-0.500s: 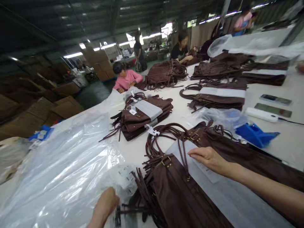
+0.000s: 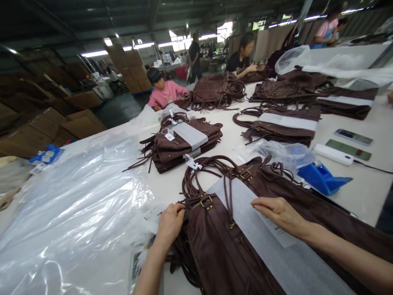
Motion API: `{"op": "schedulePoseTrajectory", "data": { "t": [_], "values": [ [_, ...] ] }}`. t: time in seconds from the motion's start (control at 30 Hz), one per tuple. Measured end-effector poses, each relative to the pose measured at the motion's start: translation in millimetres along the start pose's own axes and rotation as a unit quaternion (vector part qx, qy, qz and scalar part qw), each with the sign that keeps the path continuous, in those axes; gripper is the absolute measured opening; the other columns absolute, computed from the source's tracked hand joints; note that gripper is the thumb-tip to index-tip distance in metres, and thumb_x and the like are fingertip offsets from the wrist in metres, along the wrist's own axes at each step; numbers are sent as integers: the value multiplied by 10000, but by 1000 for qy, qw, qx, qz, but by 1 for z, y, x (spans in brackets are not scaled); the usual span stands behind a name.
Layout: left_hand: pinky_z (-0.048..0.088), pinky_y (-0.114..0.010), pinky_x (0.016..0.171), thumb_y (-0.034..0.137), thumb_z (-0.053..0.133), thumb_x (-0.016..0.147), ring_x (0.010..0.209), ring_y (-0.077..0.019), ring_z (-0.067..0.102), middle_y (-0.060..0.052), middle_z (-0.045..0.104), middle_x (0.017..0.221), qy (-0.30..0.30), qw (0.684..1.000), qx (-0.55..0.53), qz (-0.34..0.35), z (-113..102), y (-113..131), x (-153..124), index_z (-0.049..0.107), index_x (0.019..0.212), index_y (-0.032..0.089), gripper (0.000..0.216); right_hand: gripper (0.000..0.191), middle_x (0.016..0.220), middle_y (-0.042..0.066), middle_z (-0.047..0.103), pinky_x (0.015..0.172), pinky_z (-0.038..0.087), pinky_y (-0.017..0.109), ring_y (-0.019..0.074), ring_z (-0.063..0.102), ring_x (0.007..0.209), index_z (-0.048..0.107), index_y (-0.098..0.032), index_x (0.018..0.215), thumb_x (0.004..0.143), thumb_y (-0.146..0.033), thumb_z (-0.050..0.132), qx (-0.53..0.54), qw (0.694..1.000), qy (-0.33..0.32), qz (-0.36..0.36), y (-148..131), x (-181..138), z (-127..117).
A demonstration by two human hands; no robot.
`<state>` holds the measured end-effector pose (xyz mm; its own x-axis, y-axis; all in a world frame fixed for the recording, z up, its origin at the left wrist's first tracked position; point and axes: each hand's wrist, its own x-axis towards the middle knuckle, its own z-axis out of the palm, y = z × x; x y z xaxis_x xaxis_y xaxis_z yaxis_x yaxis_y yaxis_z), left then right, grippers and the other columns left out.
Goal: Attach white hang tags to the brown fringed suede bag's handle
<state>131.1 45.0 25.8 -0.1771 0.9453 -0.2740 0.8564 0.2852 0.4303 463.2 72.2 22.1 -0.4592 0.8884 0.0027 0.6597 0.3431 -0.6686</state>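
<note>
In front of me lies a dark brown handbag (image 2: 211, 237) with brass buckles, long looped handles and thin straps. A strip of white tissue paper (image 2: 260, 254) runs between it and a second brown handbag (image 2: 294, 190) on its right. My left hand (image 2: 170, 225) pinches the near bag's upper left edge, where the thin straps bunch. With thumb and fingers together, my right hand (image 2: 279, 213) grips a small white printed sheet (image 2: 281, 235) over the tissue. A white tag-like wrap (image 2: 193, 164) circles the handles.
Clear plastic sheeting (image 2: 70, 217) covers the table's left side. Stacked brown bags (image 2: 184, 143) with white bands stand beyond. To the right are a blue tape dispenser (image 2: 322, 178), a white corded device (image 2: 333, 155) and two phones (image 2: 353, 137). Co-workers sit at the far edge.
My left hand has moved up and right from over the plastic to the near bag's strap edge. The right hand keeps its grip by the paper. The view has shifted slightly.
</note>
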Motion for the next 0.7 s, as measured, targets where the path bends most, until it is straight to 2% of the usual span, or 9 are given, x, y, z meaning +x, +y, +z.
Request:
{"op": "schedulePoseTrajectory", "data": {
  "t": [0.07, 0.13, 0.23, 0.33, 0.4, 0.5, 0.57, 0.63, 0.7],
  "values": [
    [381, -292, 847, 159, 462, 703, 887, -177, 542, -63, 610, 914, 0, 996, -89, -7, 24, 6, 15, 636, 867, 174, 240, 274, 788, 11, 666, 678, 476, 256, 169, 609, 709, 641, -228, 890, 833, -348, 401, -11, 1000, -6, -3, 2, 6, 0],
    [379, -303, 854, 135, 490, 661, 890, -182, 536, -65, 598, 935, 6, 991, -130, -21, 44, 11, 28, 642, 871, 173, 261, 262, 796, 12, 664, 682, 466, 257, 169, 606, 720, 636, -228, 892, 834, -333, 403, -20, 1000, -20, -5, 5, 11, 0],
    [405, -294, 804, 73, 496, 596, 842, -176, 547, -50, 610, 884, 0, 985, -168, -34, 59, 19, 41, 653, 819, 174, 290, 254, 789, 16, 662, 675, 448, 256, 168, 602, 719, 633, -223, 882, 836, -320, 402, -37, 998, -48, -7, 8, 16, 1],
    [433, -258, 706, 32, 478, 556, 754, -155, 562, -31, 633, 795, -18, 973, -227, -35, 61, 24, 45, 650, 791, 153, 316, 258, 778, 20, 659, 665, 426, 253, 168, 598, 716, 631, -216, 869, 841, -315, 395, -50, 996, -74, -8, 8, 20, 2],
    [435, -247, 683, 41, 484, 557, 743, -147, 562, -26, 638, 821, -21, 965, -261, -33, 59, 23, 43, 641, 838, 147, 339, 261, 757, 17, 654, 638, 410, 243, 161, 593, 693, 631, -212, 860, 840, -314, 392, -44, 995, -87, -6, 5, 22, 3],
    [430, -248, 720, 74, 499, 579, 779, -141, 561, -11, 633, 902, -33, 953, -301, -18, 54, 21, 38, 617, 925, 167, 378, 254, 715, 4, 642, 598, 390, 223, 142, 578, 654, 633, -210, 837, 829, -309, 399, 5, 994, -107, 4, -4, 27, 6],
    [415, -252, 782, 93, 498, 605, 839, -140, 556, -2, 625, 944, -61, 944, -322, 23, 52, 20, 35, 612, 943, 187, 369, 251, 699, -5, 632, 587, 382, 214, 133, 568, 649, 635, -207, 815, 821, -303, 403, 46, 992, -120, 14, -11, 32, 10],
    [389, -248, 832, 112, 498, 638, 888, -135, 542, 1, 614, 950, -73, 950, -294, 76, 50, 21, 35, 622, 904, 196, 305, 249, 684, -10, 622, 581, 374, 210, 130, 558, 645, 637, -205, 793, 814, -301, 408, 68, 989, -132, 17, -17, 36, 14],
    [384, -231, 818, 136, 503, 671, 864, -124, 536, 4, 607, 882, -56, 972, -204, 103, 49, 22, 35, 632, 808, 194, 197, 245, 678, -10, 616, 587, 368, 213, 131, 550, 647, 638, -204, 790, 811, -298, 413, 71, 987, -141, 12, -21, 39, 19]
  ]
}}
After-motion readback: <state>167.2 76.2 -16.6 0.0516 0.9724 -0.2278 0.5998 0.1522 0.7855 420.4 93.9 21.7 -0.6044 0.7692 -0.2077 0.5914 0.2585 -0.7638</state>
